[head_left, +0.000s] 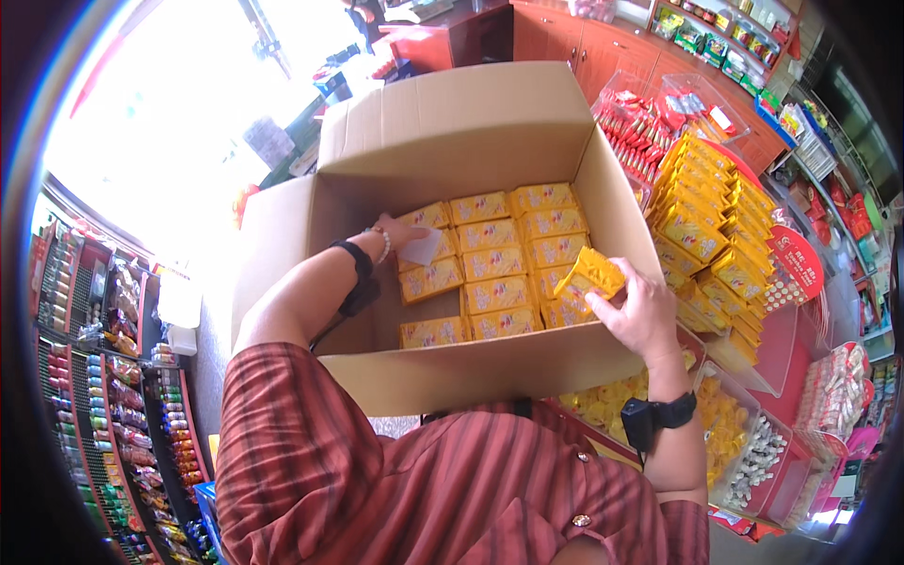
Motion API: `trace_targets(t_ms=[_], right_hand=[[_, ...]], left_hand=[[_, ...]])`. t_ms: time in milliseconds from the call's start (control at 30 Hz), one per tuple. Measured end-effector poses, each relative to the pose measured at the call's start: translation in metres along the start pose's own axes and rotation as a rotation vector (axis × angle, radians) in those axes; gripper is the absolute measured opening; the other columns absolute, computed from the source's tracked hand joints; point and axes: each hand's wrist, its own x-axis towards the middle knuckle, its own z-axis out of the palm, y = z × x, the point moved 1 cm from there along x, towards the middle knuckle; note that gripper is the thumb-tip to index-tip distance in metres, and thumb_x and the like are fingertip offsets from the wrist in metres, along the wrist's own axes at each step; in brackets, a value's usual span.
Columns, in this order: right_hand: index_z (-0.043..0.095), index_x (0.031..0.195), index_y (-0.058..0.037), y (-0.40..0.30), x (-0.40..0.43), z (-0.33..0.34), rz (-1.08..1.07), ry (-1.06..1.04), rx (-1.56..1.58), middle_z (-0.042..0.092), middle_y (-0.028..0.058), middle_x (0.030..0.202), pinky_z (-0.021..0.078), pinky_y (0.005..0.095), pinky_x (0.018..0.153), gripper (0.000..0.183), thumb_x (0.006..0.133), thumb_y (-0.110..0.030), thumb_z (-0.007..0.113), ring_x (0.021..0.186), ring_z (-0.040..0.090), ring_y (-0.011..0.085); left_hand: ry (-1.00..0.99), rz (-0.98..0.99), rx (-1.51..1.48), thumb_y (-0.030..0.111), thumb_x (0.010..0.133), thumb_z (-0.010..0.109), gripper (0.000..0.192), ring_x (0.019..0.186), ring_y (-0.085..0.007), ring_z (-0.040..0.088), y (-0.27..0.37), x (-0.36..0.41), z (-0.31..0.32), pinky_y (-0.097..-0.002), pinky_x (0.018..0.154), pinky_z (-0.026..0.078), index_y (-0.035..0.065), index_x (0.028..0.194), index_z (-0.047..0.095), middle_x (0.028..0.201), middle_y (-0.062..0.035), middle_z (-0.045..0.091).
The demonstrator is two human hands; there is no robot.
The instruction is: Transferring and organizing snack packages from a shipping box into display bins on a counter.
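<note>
A large open cardboard box stands before me, holding rows of yellow snack packets. My right hand grips a yellow packet by its edge, above the box's near right corner. Inside the box, at the left column of packets, is my left hand; a small white paper lies at its fingertips. Whether the fingers pinch the paper or a packet under it cannot be told. A bare gap of box floor shows in the left column near the front.
To the right of the box rises a tall stack of yellow packets, with red packets behind it. Clear bins of small wrapped snacks stand at the lower right. Shelves of goods line the left, and red cabinets stand beyond.
</note>
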Motion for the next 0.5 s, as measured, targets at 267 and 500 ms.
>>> trace_targets(t_ms=[267,500], right_hand=[[0.061,0.109,-0.0116,-0.003,-0.002,-0.002,0.008,-0.009,-0.004,0.069,0.0165,0.087,0.0520,0.0453,0.072,0.045,0.076,-0.042,0.069,0.084,0.066,0.0354],[0.063,0.107,-0.0124,-0.003,-0.001,-0.001,-0.027,0.018,-0.014,0.068,0.0120,0.077,0.0518,0.0423,0.067,0.043,0.075,-0.039,0.071,0.074,0.066,0.0318]], left_hand=[[-0.091,0.005,-0.132,0.060,0.084,0.061,0.059,0.082,-0.0231,0.067,-0.015,0.028,0.010,-0.0386,0.065,0.053,0.0062,0.107,0.070,0.104,-0.0082,0.069],[-0.046,0.089,0.040,0.046,0.081,0.068,0.057,0.096,-0.0246,0.067,0.002,0.023,0.006,-0.0329,0.083,0.052,-0.0024,0.110,0.066,0.105,-0.0136,0.070]])
